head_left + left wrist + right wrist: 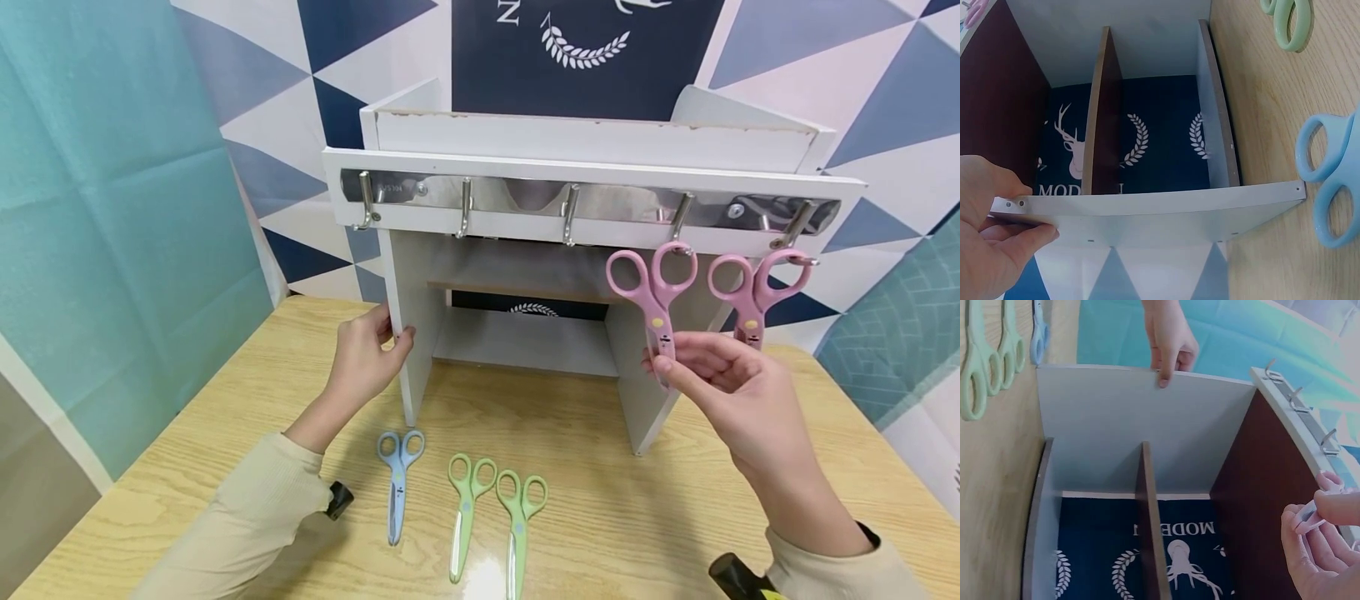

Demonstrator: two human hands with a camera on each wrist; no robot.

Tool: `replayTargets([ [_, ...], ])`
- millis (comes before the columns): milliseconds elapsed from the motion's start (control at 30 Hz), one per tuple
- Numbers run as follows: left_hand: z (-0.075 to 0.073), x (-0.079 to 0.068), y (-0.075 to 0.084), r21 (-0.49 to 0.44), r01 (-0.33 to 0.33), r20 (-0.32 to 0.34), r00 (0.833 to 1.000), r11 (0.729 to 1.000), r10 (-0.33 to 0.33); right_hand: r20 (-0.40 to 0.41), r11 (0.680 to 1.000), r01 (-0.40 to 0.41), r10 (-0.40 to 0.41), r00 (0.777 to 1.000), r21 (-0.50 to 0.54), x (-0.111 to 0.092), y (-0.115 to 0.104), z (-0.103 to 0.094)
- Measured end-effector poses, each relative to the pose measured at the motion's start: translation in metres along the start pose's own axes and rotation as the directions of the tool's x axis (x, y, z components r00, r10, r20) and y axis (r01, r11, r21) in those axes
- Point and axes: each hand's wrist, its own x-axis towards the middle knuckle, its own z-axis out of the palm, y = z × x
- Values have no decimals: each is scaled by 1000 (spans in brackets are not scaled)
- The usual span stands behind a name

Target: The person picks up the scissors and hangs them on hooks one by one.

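My right hand (742,400) pinches a pair of pink scissors (657,317) by the blade end, handles up. One handle loop overlaps the tip of the fourth hook (682,215); whether it is over the hook I cannot tell. On the rightmost hook (799,223) hangs a second pair of pink scissors (750,308), its blades hidden behind my right hand. With thumb and fingers, my left hand (363,354) grips the left side panel (411,292) of a white shelf, as the left wrist view also shows.
Blue scissors (397,479) and two green pairs, one left (464,508) and one right (518,525), lie on the wooden table (600,517) before the shelf. A metal hook rail (517,198) crosses the shelf's front. Patterned cloth (277,125) hangs behind.
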Motion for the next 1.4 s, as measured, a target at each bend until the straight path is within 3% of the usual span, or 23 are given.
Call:
replayTargets([
  [500,-3,3,3,16,-3,8,1000,1000,3,65,995,-65,71,995,-79,-2,23,3],
  [600,-4,4,3,10,4,11,1000,1000,-4,113,972,-58,85,990,-229,-3,27,6],
  [767,-3,2,3,9,15,11,1000,1000,-15,214,893,-27,137,967,-450,-8,37,17],
  [967,-2,0,2,-1,22,13,1000,1000,-22,375,885,59,134,917,-462,-16,50,33],
  [1133,-2,-1,3,-7,15,12,1000,1000,-15,508,845,150,158,847,-513,-26,55,47],
  [1400,-2,0,3,-13,10,13,1000,1000,-10,634,796,260,191,750,-547,-40,63,66],
])
